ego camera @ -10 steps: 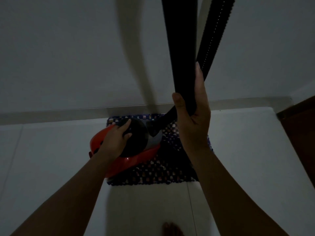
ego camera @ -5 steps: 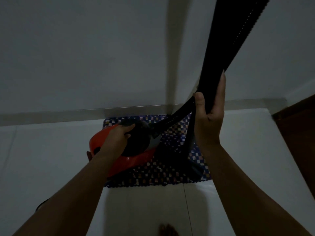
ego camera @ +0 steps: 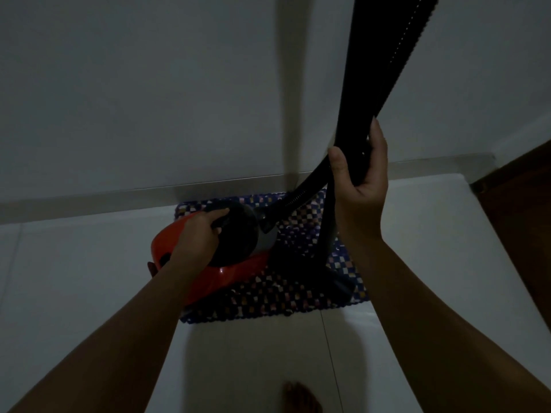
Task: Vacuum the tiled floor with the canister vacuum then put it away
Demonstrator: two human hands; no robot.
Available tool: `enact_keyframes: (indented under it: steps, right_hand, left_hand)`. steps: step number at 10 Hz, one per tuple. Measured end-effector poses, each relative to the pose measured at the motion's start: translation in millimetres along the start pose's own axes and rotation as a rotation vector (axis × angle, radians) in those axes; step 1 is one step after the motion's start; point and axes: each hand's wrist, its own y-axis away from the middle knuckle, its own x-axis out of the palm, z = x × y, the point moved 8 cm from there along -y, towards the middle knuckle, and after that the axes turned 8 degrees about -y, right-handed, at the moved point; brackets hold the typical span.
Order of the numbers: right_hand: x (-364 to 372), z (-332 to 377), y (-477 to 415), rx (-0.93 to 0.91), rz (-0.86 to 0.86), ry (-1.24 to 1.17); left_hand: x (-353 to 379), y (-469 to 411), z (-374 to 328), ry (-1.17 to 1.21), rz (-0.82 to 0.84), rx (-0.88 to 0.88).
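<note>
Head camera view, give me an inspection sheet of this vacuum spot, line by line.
Surface: pale tiled floor; checked mat by the wall.
Job's things: red canister vacuum on the mat; black hose and wand rising.
Clutter: nothing seen.
Hands: left hand gripping the canister's top; right hand closed round the wand.
Cables: nothing seen.
Surroundings: plain wall, brown door on the right, bare foot below.

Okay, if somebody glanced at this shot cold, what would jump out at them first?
Probably the orange canister vacuum on a checkered mat by the wall, the only bright colour in a dim room, with the left hand gripping its dark top. Next, the right hand clasping the black wand, which rises out of the top right of frame.
</note>
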Motion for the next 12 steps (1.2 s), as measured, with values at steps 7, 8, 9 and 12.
enact_keyframes:
  steps: [7, 8, 9, 12]
  right_hand:
    - [-3, -20, 11, -0.087, -0.125, 0.048]
    - [-4, -27, 9, -0.123, -0.103, 0.034]
    - [-7, -31, 10, -0.212, -0.127, 0.035]
    - [-16, -32, 29, -0.159, -0.035, 0.086]
  left_hand:
    - [-11, -10, 9, 0.056, -0.04, 0.133]
    - [-6, -8, 19, 0.122, -0.077, 0.129]
    - [0, -8, 22, 0.098, -0.162, 0.162]
    - [18, 9, 18, -0.19, -0.169, 0.186]
